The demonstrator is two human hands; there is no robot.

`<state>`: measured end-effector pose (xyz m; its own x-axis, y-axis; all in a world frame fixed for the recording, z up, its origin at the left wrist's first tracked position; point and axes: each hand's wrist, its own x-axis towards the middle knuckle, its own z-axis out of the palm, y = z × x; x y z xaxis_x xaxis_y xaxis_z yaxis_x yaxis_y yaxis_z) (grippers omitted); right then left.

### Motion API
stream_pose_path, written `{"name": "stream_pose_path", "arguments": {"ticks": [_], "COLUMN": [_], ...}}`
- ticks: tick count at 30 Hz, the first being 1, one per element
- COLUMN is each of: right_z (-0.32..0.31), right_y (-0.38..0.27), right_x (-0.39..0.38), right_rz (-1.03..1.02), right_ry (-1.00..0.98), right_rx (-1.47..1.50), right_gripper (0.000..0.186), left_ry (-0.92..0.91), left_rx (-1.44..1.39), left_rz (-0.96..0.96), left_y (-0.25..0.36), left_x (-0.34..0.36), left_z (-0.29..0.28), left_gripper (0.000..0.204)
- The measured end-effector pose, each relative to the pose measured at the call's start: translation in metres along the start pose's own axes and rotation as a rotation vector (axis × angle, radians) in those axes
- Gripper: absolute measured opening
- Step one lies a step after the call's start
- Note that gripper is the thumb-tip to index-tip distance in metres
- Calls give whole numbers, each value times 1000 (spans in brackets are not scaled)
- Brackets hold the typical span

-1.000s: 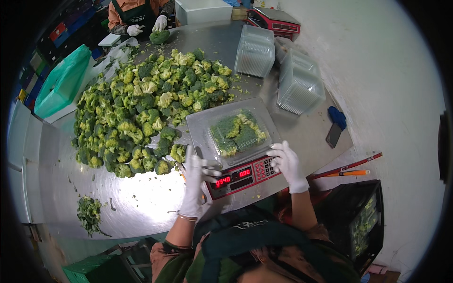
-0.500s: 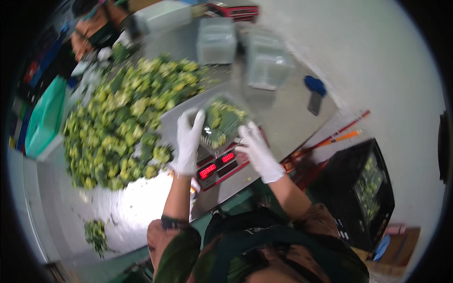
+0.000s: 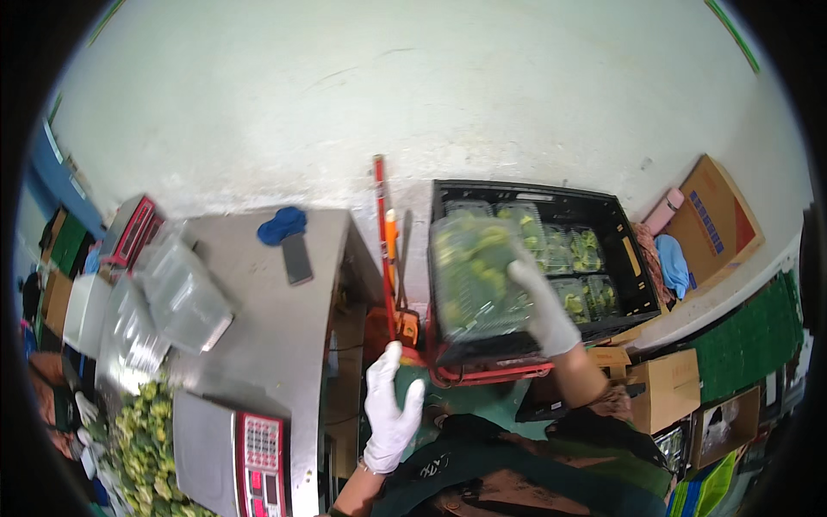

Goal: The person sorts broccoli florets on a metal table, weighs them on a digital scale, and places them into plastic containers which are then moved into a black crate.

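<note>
My right hand (image 3: 551, 314), white-gloved and a little blurred, grips the right side of a clear plastic container of broccoli (image 3: 478, 276). The container hangs tilted over the left part of a black crate (image 3: 636, 250). Inside that crate sit several similar packed containers (image 3: 587, 250); the held one hides some of them. My left hand (image 3: 392, 409), also gloved, is raised with thumb and fingers apart and nothing in it. It is between the steel table (image 3: 267, 345) and the crate.
On the table are a red-trimmed scale (image 3: 207, 457), a broccoli heap (image 3: 146, 448), stacked clear containers (image 3: 185, 293), a phone (image 3: 296, 258) and a blue cloth item (image 3: 282, 226). Long red and orange handles (image 3: 383, 241) lean against the wall. Cardboard boxes (image 3: 668, 392) stand right.
My view has swung right, from the scale to the crate. The broccoli container has left the scale area in my right hand. My left hand has let go of it.
</note>
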<state>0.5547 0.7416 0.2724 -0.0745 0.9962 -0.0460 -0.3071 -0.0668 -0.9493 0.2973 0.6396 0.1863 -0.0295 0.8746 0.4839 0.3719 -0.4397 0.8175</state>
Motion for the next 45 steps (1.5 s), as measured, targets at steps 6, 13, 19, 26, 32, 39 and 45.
{"name": "stream_pose_path", "arguments": {"ticks": [6, 13, 19, 26, 32, 39, 45], "right_z": [-274, -326, -358, -229, 124, 482, 509], "right_y": [-35, 2, 22, 15, 109, 238, 274], "right_x": [65, 152, 181, 276, 297, 218, 304], "right_rz": [-76, 209, 77, -526, -381, -1194, -784], "right_ry": [467, 480, 196, 317, -747, -855, -898], "right_rx": [-124, -374, -711, -1157, -895, -1110, -1301], "right_gripper": [72, 68, 50, 51, 41, 40, 47], "left_ry": [-337, -374, -412, -220, 550, 1412, 1708], "left_rx": [339, 439, 330, 94, 72, 57, 529], "left_rz": [149, 180, 161, -4, -378, -527, -717], "left_y": [-15, -27, -41, -59, -43, -24, -26], "left_x": [60, 60, 36, -9, -106, -299, -483], "left_z": [123, 126, 137, 74, -95, -272, -390], "left_gripper": [65, 61, 62, 64, 33, 25, 27]}}
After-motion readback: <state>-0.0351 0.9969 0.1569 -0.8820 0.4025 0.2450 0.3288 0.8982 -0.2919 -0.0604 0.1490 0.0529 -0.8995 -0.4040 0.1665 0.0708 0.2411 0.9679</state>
